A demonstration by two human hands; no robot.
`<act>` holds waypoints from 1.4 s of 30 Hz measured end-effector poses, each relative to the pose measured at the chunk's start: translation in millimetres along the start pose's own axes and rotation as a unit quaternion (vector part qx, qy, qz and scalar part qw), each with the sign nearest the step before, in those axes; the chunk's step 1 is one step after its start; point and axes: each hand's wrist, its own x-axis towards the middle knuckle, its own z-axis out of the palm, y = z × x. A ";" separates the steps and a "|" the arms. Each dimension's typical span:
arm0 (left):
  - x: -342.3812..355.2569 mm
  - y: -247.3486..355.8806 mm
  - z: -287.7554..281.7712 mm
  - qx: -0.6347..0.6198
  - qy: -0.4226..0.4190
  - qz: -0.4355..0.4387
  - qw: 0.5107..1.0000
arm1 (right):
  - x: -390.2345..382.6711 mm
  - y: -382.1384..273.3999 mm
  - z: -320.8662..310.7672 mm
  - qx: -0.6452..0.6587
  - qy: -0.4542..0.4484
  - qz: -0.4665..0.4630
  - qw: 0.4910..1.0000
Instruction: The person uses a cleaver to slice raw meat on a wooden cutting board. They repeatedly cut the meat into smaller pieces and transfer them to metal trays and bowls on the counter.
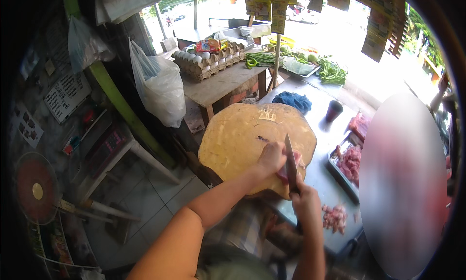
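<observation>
A thick, rounded wooden chopping block (233,139) stands in front of me. On its right part lies a piece of raw meat (282,174), partly covered by my hands and the blade. My left hand (272,157) is closed on the meat, its fingers curled close beside the blade. In my right hand (306,198) is a knife (291,158), gripped by its handle, which my fingers mostly hide. The blade points away from me and crosses over the meat, with a pink part showing on each side.
Right of the block, a metal table holds small meat pieces (335,218), a meat tray (332,158), a dark cup (333,111) and a blue cloth (292,101). Beyond are egg trays (206,66) and green vegetables (331,71). A white bag (158,88) hangs at left. A blurred patch covers the far right.
</observation>
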 end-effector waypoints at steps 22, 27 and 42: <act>-4.5 -40.5 -20.2 -0.192 -0.149 -0.075 0.967 | 14.9 4.2 12.3 -0.089 0.051 -0.059 0.993; 13.8 -21.3 -57.0 -0.320 -0.157 -0.085 0.930 | -34.7 3.0 2.2 -0.063 0.003 0.040 0.997; -88.8 -15.4 -127.9 0.106 -0.016 0.138 0.985 | -69.2 -6.0 -14.4 -0.016 -0.003 -0.050 0.999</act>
